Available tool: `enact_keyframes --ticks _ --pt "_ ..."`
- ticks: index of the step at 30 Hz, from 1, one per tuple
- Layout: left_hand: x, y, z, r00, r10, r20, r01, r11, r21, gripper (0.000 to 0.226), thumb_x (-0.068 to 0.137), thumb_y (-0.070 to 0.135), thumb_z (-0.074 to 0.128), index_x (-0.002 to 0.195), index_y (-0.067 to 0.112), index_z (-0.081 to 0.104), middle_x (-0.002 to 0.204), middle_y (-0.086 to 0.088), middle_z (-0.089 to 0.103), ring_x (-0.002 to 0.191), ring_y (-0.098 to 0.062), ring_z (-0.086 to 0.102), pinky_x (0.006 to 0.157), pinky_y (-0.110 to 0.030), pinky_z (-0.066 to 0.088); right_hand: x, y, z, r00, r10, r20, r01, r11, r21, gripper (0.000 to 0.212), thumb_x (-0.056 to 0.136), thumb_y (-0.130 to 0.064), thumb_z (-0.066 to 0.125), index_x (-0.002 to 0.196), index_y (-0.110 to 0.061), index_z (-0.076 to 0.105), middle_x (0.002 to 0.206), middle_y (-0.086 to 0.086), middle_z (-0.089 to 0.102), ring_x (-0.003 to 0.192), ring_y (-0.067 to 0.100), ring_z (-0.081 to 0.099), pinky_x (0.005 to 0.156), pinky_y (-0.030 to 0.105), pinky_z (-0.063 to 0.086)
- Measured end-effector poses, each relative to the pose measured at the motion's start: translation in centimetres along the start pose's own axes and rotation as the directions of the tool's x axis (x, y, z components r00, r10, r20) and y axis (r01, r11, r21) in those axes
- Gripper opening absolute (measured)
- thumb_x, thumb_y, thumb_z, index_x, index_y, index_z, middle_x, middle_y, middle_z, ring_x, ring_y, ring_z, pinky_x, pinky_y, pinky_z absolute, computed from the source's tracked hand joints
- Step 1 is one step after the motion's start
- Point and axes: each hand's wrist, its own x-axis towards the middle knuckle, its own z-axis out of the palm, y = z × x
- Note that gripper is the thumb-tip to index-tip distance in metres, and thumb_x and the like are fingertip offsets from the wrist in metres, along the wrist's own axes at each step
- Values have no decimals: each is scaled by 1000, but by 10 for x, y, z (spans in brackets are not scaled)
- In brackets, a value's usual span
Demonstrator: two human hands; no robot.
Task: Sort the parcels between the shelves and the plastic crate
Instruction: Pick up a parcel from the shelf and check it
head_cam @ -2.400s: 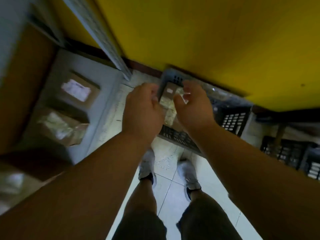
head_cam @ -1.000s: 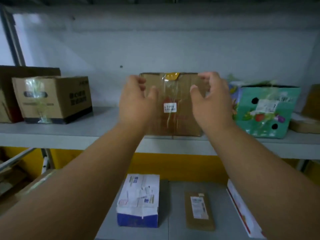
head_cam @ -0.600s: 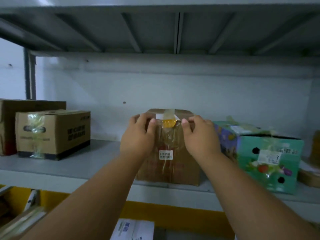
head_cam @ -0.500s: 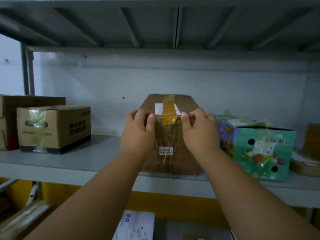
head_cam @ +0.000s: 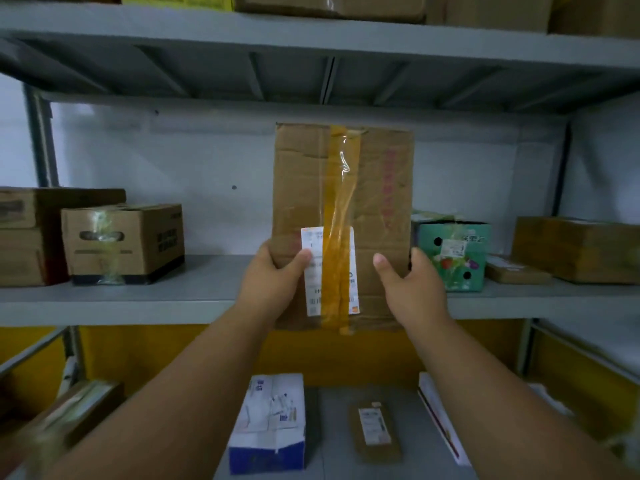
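Observation:
A brown cardboard parcel with a yellow tape strip and a white label is held up in front of the middle grey shelf, its labelled face turned toward me. My left hand grips its lower left edge, thumb on the label. My right hand holds the lower right edge, thumb on the front face. The parcel's bottom edge hangs below the shelf's front lip. The plastic crate is out of view.
On the middle shelf stand brown boxes at the left, a green printed box just right of my hand, and flat brown parcels further right. The lower shelf holds a white-and-blue box and a small brown parcel. More boxes sit above.
The brown parcel stood on the middle shelf with both hands on its top edge; it is now tipped forward and lifted off, labelled top face toward me, hands at its lower edges.

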Motion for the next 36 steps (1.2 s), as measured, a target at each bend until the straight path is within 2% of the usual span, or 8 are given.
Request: enact_keyframes --ticks 7,10,13,18,24,27,32,36 --pt "-51 15 0 978 203 -47 -183 946 269 71 84 68 55 148 45 35 133 1 54 117 -24 62 89 -49 60 -33 -16 -28 974 212 84 -227 934 277 78 89 -70 54 149 -22 37 146 4 51 133 30 51 107 50 46" --pt "-81 25 9 934 345 -92 -256 827 501 84 92 59 55 160 37 11 147 -3 36 134 -22 42 107 -46 48 -42 -14 -33 929 301 217 -371 754 543 118 59 -92 61 155 -35 25 157 3 44 139 31 46 112 60 39" --pt "-109 31 16 856 513 -67 -384 717 581 88 90 60 57 160 36 8 153 -2 30 141 -23 31 113 -49 40 -50 -8 -41 897 282 342 -440 483 757 107 54 -79 72 145 -34 42 137 4 63 121 30 62 105 61 46" --pt "-136 40 26 817 576 -35 -447 670 593 86 84 58 64 156 32 26 153 0 33 142 -22 31 113 -48 39 -67 12 -61 910 215 356 -410 330 850 102 55 -72 73 144 -31 46 133 5 66 117 28 63 102 63 48" --pt "-147 48 25 882 469 -42 -368 742 561 104 79 60 70 156 45 1 143 3 35 122 -16 49 99 -42 52 -66 18 -76 979 54 197 -200 441 875 96 63 -65 80 146 -34 43 131 -6 67 122 19 62 110 58 43" --pt "-138 41 21 917 397 -33 -329 802 498 86 81 47 76 151 45 26 132 10 53 114 -11 58 91 -39 56 -71 22 -76 997 -23 75 -48 580 813 106 52 -68 89 142 -34 43 127 -14 69 124 11 61 110 43 46" --pt "-132 23 17 951 300 -77 -246 882 403 35 83 20 76 109 31 55 90 11 66 84 -8 66 65 -31 54 -75 32 -78 985 -170 -34 131 600 789 81 67 0 84 131 -28 43 118 -6 68 110 6 68 87 20 56" --pt "-121 10 12 981 185 -51 -168 955 243 28 73 16 78 96 26 67 87 0 74 83 -17 71 77 -52 60 -78 33 -73 982 -189 -5 119 599 792 91 43 -46 101 118 -52 50 121 -4 69 114 19 67 93 43 58"
